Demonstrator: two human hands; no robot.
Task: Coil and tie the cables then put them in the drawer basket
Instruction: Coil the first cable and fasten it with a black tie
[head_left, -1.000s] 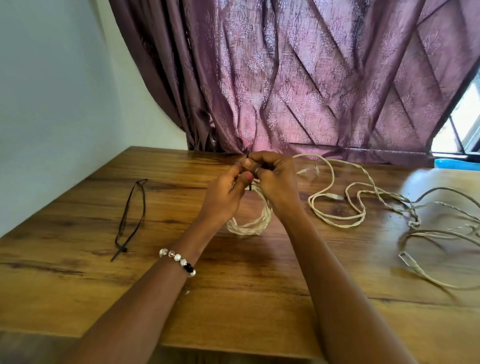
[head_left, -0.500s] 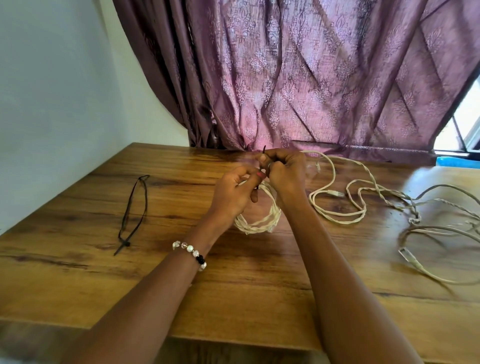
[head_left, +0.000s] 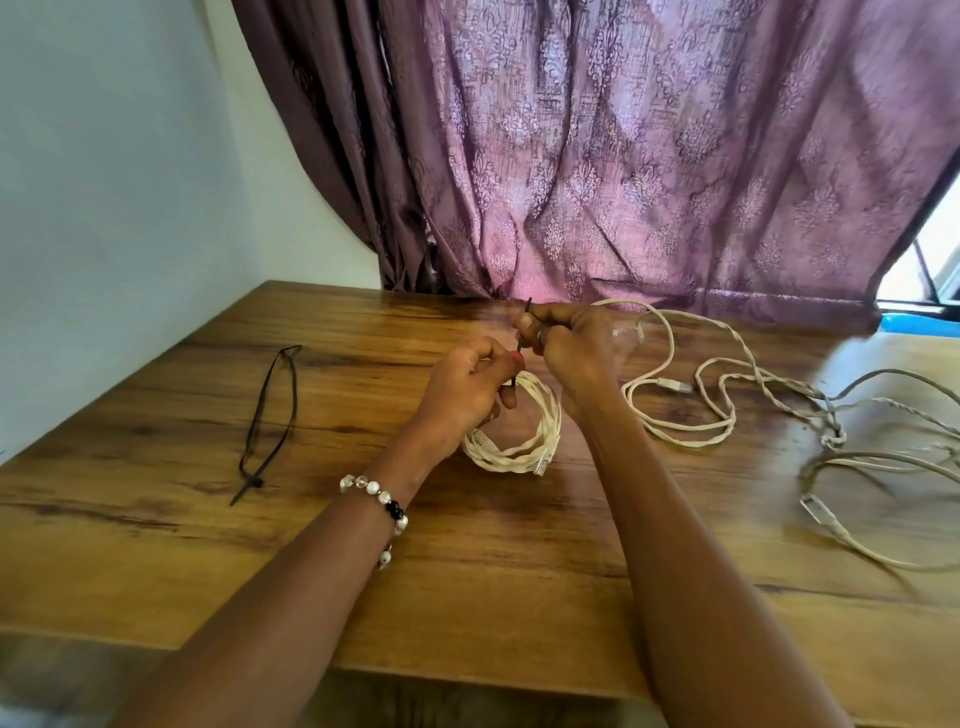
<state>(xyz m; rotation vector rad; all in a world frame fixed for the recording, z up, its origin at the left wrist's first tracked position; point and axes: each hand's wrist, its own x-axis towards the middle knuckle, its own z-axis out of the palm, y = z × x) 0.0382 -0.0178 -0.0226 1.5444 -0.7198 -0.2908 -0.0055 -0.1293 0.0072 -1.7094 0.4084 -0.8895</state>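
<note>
- Left hand (head_left: 467, 387) at frame centre, fingers curled, pinching the lower part of a thin black cable tie (head_left: 521, 347) right where it meets the coiled cable (head_left: 519, 431); likely pinning the bundle so the loops don't spring apart.
- Right hand (head_left: 569, 343) just above and to the right, fingers closed on the tie's upper part; tip of the tie pokes out above the knuckles. Reads as pulling the strap through to cinch it.
- Coil hangs from the grip, its lower arc on or just over the table (head_left: 156, 545); can't tell if it touches. A plug shows at the coil's lower right.
- Tying step in progress; whether the tie is locked is hidden by the fingers.
- Loose white cable (head_left: 675, 421) sprawls right of centre, uncoiled. Further grey cables (head_left: 883, 457) tangled at the right edge, also undone.
- Spare black cable ties (head_left: 270, 415) lie at mid left, well apart from the hands, presumably staged for the next coils.
- Drawer basket not in view.
- Surface: wood-grain table, glossy glare at right.
- Room: purple patterned curtain (head_left: 623, 156) across the top, pale wall (head_left: 104, 208) upper left, sliver of bright window far right.
- Beaded bracelet (head_left: 382, 501) on the left wrist.
</note>
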